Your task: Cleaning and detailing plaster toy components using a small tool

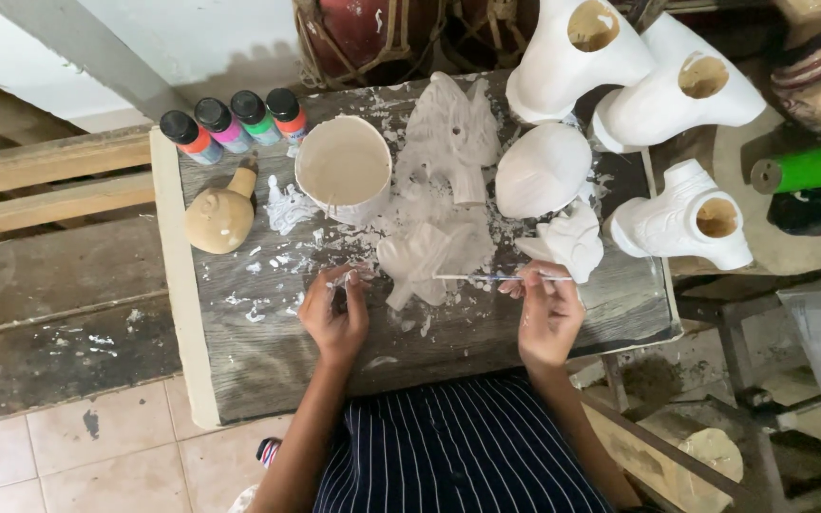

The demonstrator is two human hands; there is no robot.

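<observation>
My right hand [549, 313] holds a thin paintbrush [486, 277] that lies level and points left toward a white-painted carved figure [429, 256] lying on the grey wooden board [268, 351]. My left hand [334, 309] rests on the board just left of that figure, fingers curled around a small white-smeared object I cannot identify. A smaller white carved piece [567, 242] sits just above my right hand.
A white bowl of paint [344, 169], a tan gourd-shaped bottle [221, 217] and several small paint bottles [235, 123] stand at the back left. More white carvings [453, 133], an egg-shaped form [542, 169] and three white hollow figures [681, 223] crowd the back right. A green tube [810, 169] lies at far right.
</observation>
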